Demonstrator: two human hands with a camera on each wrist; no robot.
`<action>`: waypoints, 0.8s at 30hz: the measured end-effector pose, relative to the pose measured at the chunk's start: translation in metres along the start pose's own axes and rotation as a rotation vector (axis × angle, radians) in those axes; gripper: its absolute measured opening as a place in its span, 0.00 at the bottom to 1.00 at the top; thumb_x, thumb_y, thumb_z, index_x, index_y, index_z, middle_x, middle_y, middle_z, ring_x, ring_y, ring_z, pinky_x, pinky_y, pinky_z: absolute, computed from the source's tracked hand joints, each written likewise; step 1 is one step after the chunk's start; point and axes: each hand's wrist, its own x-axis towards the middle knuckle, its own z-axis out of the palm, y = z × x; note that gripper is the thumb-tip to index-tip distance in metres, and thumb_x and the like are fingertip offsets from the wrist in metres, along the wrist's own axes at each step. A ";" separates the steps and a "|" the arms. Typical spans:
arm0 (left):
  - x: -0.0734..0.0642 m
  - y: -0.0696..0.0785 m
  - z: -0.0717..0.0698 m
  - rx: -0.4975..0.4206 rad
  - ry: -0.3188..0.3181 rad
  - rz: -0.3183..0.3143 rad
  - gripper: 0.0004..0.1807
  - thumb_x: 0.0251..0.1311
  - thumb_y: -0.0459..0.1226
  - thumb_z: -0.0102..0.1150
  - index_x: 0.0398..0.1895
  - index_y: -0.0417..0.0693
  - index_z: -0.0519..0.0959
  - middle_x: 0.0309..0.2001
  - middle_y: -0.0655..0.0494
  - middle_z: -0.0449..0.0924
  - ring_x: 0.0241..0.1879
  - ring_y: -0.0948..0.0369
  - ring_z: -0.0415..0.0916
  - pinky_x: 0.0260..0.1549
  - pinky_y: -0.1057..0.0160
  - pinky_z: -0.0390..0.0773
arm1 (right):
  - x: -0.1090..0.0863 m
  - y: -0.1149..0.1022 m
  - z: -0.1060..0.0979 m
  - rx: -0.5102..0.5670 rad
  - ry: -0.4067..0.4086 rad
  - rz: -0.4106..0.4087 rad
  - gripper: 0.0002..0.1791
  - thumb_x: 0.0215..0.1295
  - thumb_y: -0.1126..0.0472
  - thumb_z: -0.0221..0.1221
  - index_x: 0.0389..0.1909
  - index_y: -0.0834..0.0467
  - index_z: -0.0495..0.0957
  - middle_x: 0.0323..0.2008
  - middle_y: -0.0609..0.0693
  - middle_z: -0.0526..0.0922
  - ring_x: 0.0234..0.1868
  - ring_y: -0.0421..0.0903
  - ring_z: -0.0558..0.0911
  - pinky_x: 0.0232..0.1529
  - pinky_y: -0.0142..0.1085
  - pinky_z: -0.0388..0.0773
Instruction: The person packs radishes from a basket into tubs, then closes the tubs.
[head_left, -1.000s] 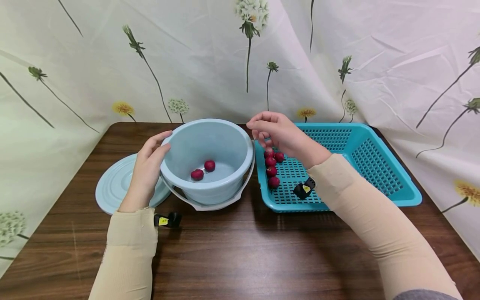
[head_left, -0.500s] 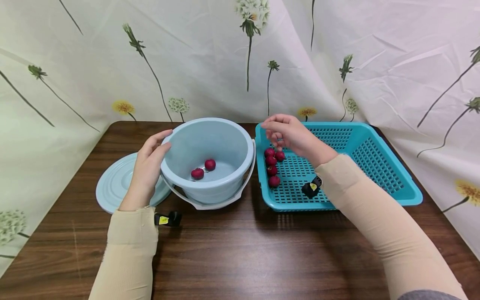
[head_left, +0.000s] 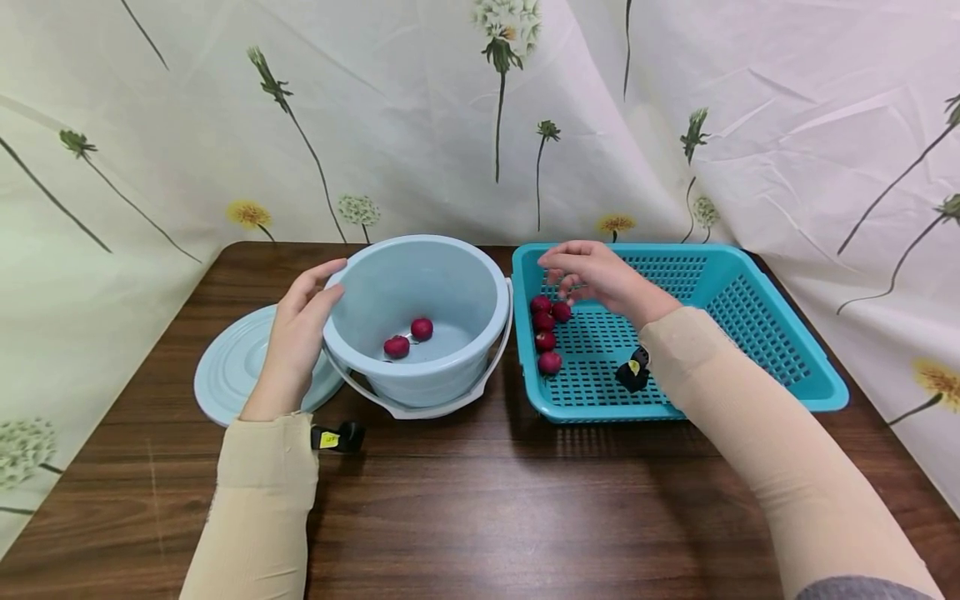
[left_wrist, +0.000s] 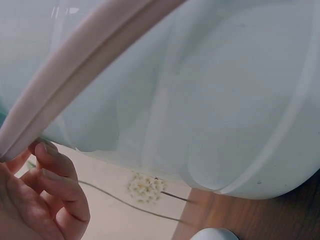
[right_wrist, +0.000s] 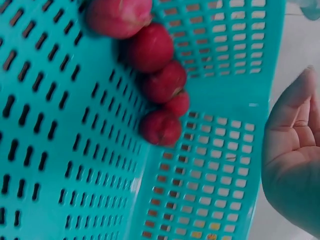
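A pale blue bucket (head_left: 427, 392) stands on the table, its white handle (head_left: 420, 412) hanging down in front. My left hand (head_left: 296, 333) holds the bucket's left rim, with curled fingers (left_wrist: 62, 195) at its edge in the left wrist view. Two red radishes (head_left: 397, 347) lie on the bucket's bottom. To the right is a teal perforated basket (head_left: 530, 392), with several radishes (head_left: 544, 342) along its left side. My right hand (head_left: 596, 275), its fingers loosely bent and holding nothing, hovers over the basket's back left part. Its palm (right_wrist: 295, 155) shows beside the basket wall in the right wrist view.
A pale blue round lid (head_left: 232, 367) lies flat on the left, partly behind the left hand and under the bucket's side. The dark wood table (head_left: 480, 517) stretches to the front. A white flowered cloth (head_left: 420, 108) hangs right behind the table.
My right hand has moved right and slightly down, from the bucket's right rim to above the basket. My left hand stays on the bucket, and the radishes lie where they were.
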 end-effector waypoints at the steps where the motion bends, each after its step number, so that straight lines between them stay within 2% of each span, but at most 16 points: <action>1: 0.000 0.000 0.000 0.000 0.000 0.000 0.25 0.75 0.49 0.42 0.71 0.58 0.68 0.52 0.61 0.72 0.47 0.64 0.74 0.43 0.70 0.75 | 0.001 0.001 -0.001 -0.014 0.000 0.007 0.25 0.71 0.51 0.58 0.60 0.64 0.73 0.36 0.51 0.80 0.27 0.46 0.76 0.34 0.38 0.78; 4: 0.000 0.000 -0.001 -0.001 -0.003 0.001 0.25 0.75 0.49 0.42 0.71 0.58 0.68 0.53 0.59 0.72 0.47 0.64 0.74 0.43 0.71 0.76 | 0.004 0.005 -0.005 -0.059 0.004 0.030 0.26 0.71 0.50 0.58 0.61 0.63 0.73 0.40 0.53 0.81 0.29 0.47 0.79 0.36 0.39 0.80; 12: -0.001 0.001 0.000 -0.001 -0.008 0.006 0.24 0.75 0.49 0.42 0.71 0.58 0.68 0.49 0.62 0.72 0.46 0.64 0.74 0.40 0.72 0.77 | 0.010 0.018 -0.015 -0.196 0.019 0.084 0.25 0.71 0.48 0.58 0.61 0.60 0.74 0.43 0.56 0.81 0.36 0.51 0.83 0.44 0.45 0.82; 19: 0.000 0.001 0.000 -0.003 0.001 -0.002 0.25 0.74 0.49 0.43 0.71 0.57 0.68 0.52 0.60 0.72 0.47 0.64 0.74 0.42 0.71 0.76 | 0.014 0.024 -0.020 -0.240 -0.003 0.150 0.28 0.70 0.47 0.58 0.63 0.60 0.73 0.40 0.53 0.84 0.33 0.46 0.82 0.44 0.45 0.84; 24: 0.000 0.001 0.000 -0.004 0.003 -0.002 0.25 0.74 0.49 0.43 0.71 0.57 0.68 0.54 0.58 0.72 0.47 0.63 0.74 0.43 0.70 0.76 | 0.016 0.028 -0.021 -0.269 -0.004 0.203 0.28 0.70 0.46 0.59 0.64 0.58 0.72 0.42 0.55 0.83 0.33 0.47 0.83 0.45 0.45 0.84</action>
